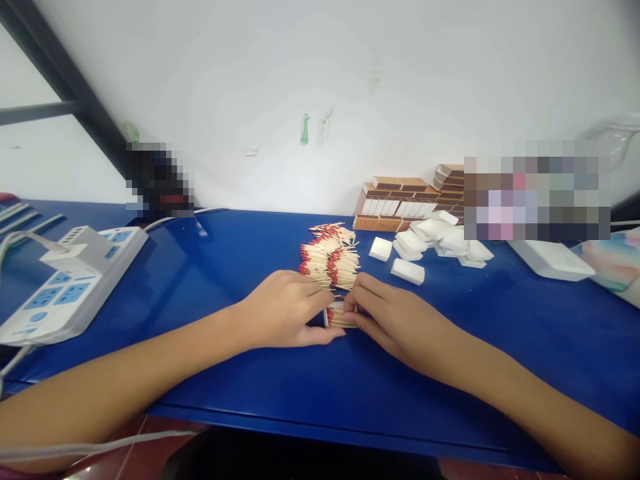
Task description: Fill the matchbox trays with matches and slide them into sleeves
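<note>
A small white matchbox tray [326, 317] filled with red-tipped matches [336, 316] lies on the blue table between my hands. My left hand [287, 308] holds the tray at its left end, thumb along the near side and fingers along the far side. At the right end, the fingers of my right hand [383, 308] are pinched together over the matches; my fingertips partly hide what they grip. Just beyond my hands spreads a pile of loose matches [330, 257], their red heads in rough rows. To its right are several white tray-like pieces [407, 271].
Brown matchboxes [385, 207] are stacked against the white wall at the back. A white power strip [65, 287] with a plugged-in adapter and cables stands on the left. On the right lie a white box [553, 259] and blurred-out items. The table's front edge [300, 427] runs below my forearms.
</note>
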The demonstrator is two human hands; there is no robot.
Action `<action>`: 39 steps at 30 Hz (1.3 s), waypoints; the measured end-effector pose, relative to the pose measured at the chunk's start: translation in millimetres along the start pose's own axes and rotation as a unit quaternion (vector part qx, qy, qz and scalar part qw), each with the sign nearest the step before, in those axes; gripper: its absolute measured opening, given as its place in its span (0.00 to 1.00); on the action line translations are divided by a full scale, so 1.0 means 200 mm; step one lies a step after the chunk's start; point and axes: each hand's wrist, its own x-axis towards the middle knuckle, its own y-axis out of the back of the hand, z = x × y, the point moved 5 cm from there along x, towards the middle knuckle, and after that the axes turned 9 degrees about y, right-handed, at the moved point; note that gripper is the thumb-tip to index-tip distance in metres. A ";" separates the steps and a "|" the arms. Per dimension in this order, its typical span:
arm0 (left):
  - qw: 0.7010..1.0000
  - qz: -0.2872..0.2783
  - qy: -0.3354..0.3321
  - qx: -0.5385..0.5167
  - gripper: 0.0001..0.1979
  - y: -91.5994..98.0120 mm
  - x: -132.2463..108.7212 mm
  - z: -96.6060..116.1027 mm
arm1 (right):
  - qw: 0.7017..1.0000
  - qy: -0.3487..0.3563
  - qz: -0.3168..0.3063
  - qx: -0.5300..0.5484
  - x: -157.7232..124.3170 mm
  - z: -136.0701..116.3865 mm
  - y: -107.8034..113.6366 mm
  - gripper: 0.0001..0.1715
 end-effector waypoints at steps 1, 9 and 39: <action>1.000 0.001 0.001 0.001 0.21 0.00 0.00 0.00 | 1.000 0.001 0.003 0.007 0.00 0.01 0.01 0.06; 1.000 -0.002 -0.013 -0.007 0.22 0.00 -0.01 0.00 | 0.995 -0.057 0.058 -0.060 -0.06 0.20 0.14 0.11; 0.996 -0.073 0.044 0.018 0.22 -0.04 0.00 -0.03 | 0.993 -0.098 -0.034 0.054 -0.07 0.19 0.09 0.10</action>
